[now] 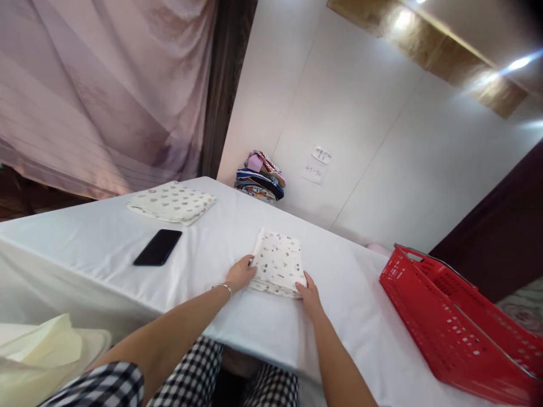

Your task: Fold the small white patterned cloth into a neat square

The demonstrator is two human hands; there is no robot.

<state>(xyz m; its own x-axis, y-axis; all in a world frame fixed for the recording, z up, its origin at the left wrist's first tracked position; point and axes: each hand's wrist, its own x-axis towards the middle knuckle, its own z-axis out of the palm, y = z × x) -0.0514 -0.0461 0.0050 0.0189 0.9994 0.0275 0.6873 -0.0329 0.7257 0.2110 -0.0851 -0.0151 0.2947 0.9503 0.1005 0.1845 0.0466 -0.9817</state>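
Tabletop point(106, 249) covered in a plain white cloth, slightly creased, running diagonally across the view. Behind it, a white panelled wall point(360, 113); pinkish sheer curtain point(97, 85) at far left, with a dark wooden post beside it. Wooden beam with bright lights along the top right.

Two paper notes point(317, 165) are stuck on the wall: the lower one reads "45-50" by hand, the upper one is too small to read.

Left hand point(240, 273) rests flat at the left edge of a folded patterned cloth point(279, 261), fingers lightly spread and touching it; a thin bracelet sits on the wrist. Right hand point(310, 295) touches the cloth's near right corner, fingers curled against the edge (cannot tell if it pinches the fabric). The cloth lies flat on the tabletop, near the front edge, between both hands.

Black phone point(158, 247) lies face down to the left, well apart. A second folded cloth point(172, 202) sits farther back left. Stack of colourful folded fabrics point(261, 177) against the wall. Red plastic basket point(458, 328) at right on the tabletop. Cream fabric point(38, 350) at bottom left.
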